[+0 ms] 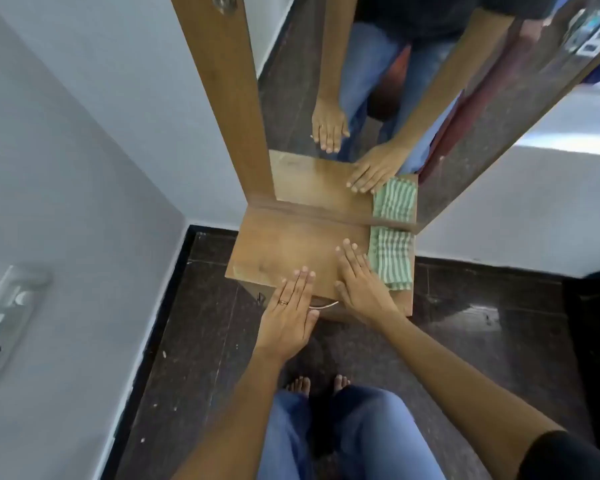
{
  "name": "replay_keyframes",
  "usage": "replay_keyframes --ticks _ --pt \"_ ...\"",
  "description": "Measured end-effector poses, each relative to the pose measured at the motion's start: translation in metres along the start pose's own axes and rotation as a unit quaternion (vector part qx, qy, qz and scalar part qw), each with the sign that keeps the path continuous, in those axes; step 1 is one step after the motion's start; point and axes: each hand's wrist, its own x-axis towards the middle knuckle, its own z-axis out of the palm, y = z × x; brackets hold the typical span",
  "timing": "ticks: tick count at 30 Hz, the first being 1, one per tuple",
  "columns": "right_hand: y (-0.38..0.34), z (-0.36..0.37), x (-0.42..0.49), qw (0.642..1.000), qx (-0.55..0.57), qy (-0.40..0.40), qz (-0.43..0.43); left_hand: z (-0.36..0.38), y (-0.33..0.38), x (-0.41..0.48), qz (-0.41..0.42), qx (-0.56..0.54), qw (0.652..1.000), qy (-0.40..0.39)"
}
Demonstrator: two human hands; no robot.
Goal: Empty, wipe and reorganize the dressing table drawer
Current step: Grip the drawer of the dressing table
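Legs in jeans (343, 438) are standing at the table (284, 244); the drawer handle (323, 305) is peeking out under its front edge, between the hands. Left hand (288, 317) is lying flat over that edge, fingers straight and together. Right hand (361, 285) is resting flat on top, fingers straight, just beside a folded green-striped cloth (392, 258) below the mirror (291, 98).

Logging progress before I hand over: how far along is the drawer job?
Done: nothing visible; the drawer looks shut. In hand: left hand and right hand flat over the table top, folded striped cloth beside them. Left: emptying, wiping, reorganizing.
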Motion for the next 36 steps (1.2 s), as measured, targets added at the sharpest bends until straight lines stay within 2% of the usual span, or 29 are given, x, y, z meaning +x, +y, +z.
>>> replay_keyframes --ticks 4,10,13,20,24,36 --pt "0.011 0.024 0.006 0.995 -0.074 0.068 -0.026 0.049 -0.006 -0.017 0.002 0.017 1.0 -0.006" --pt "0.017 0.041 0.007 0.98 -0.096 0.164 -0.063 0.103 -0.009 -0.034 -0.006 0.034 0.998 0.045" --pt "0.017 0.045 0.008 0.979 -0.087 0.175 -0.063 0.118 -0.007 -0.038 -0.024 0.025 0.999 0.035" --pt "0.019 0.045 0.005 0.979 -0.069 0.18 -0.072 0.131 0.015 -0.031 -0.058 -0.002 0.994 -0.089" --pt "0.02 0.044 0.006 0.979 -0.06 0.182 -0.074 0.129 0.027 -0.03 -0.095 -0.026 0.99 -0.101" --pt "0.021 0.041 0.001 0.98 -0.044 0.167 -0.095 0.12 0.036 -0.033 -0.117 -0.044 0.986 -0.111"
